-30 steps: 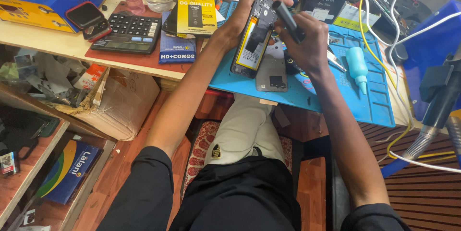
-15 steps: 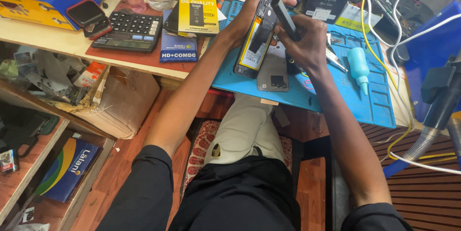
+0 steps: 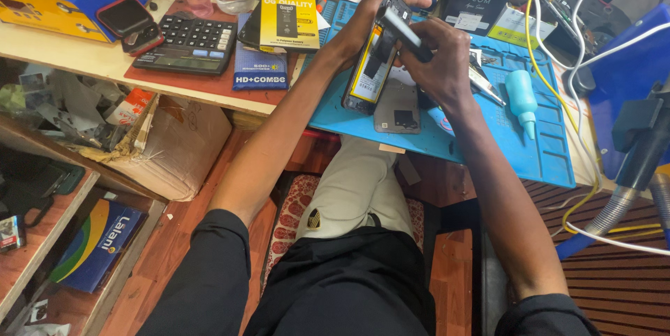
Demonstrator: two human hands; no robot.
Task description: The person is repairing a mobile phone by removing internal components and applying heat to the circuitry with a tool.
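- Black sleeves and a black shirt sit nearest, w/ your pale trouser leg (image 3: 359, 182) under the desk edge.
- Blue work mat (image 3: 537, 147) lies on the desk; a grey phone back cover (image 3: 396, 106) rests on it, just below your hands.
- Your left hand (image 3: 363, 18) grips an opened phone (image 3: 373, 64), tilted up off the mat, fingers wrapped behind it, thumb on the front.
- Your right hand (image 3: 440, 60) is closed round a dark screwdriver (image 3: 401, 29), tip at the phone's upper part.
- Teal dropper bottle (image 3: 521, 102) lies to the right, apart from your hands.
- Black calculator (image 3: 185, 43) and yellow battery pack (image 3: 287, 18) sit farther left.
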